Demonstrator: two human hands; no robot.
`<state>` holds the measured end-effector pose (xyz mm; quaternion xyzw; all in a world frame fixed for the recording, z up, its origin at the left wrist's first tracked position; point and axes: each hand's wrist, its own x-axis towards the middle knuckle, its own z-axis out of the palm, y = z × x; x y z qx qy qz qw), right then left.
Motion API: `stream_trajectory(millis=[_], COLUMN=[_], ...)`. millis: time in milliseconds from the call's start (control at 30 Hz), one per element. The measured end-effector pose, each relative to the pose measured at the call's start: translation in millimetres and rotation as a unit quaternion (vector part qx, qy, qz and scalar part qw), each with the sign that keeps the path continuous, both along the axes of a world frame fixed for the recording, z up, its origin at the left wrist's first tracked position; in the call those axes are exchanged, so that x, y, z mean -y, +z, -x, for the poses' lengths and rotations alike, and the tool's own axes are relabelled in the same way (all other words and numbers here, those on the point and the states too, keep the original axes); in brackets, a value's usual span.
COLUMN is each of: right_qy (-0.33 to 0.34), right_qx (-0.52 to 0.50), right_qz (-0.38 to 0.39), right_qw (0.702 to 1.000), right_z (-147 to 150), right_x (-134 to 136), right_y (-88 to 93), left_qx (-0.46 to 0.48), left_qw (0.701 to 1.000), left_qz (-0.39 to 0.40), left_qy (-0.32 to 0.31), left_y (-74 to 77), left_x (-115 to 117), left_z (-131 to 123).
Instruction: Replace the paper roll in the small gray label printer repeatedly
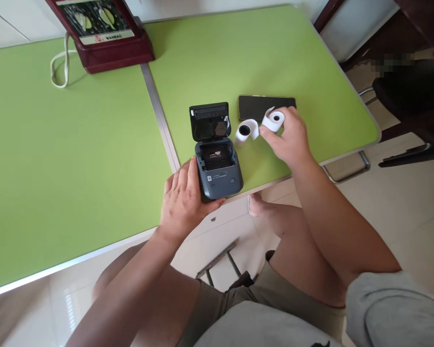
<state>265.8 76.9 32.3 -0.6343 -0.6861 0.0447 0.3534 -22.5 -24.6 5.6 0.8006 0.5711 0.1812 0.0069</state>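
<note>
A small dark blue-grey label printer (222, 180) stands on the green table near its front edge, its black lid (210, 124) tipped up and its roll bay showing. My left hand (183, 197) grips the printer, with the fingers along its left side and the thumb at the front. Between the fingers of my right hand (291, 135) is a white paper roll (272, 123) with a small dark hole in its core and a loose end curling out. Beside the printer stands a second white roll (241, 137) with a wider black core, its free end curving toward my right hand.
A black phone (255, 103) lies just behind the rolls. At the back of the table (75, 159) stands a dark red box-like stand (115, 53) with a picture panel and a white cord (65, 65). A metal strip (159, 111) crosses the tabletop. To the right is a dark chair (408, 89).
</note>
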Motion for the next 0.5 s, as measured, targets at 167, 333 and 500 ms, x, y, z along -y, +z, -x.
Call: stream_trajectory(millis=[167,333,500], right_qy=[-0.03,-0.026,0.08], right_qx=[0.09,0.14,0.189], right_qz=[0.065,-0.027,-0.027], right_qw=[0.993,0.989,0.978], right_z=[1,17,52], right_x=[5,31,38], right_y=[6.7,34.2,35.3], left_qx=[0.014,0.023,0.013], left_qw=[1.0,1.0,1.0], left_qz=[-0.008,-0.004,-0.009], left_qy=[-0.002,-0.005,-0.02], left_y=[-1.5,-0.9,0.1], left_x=[-1,0,0], left_z=[0,0,1])
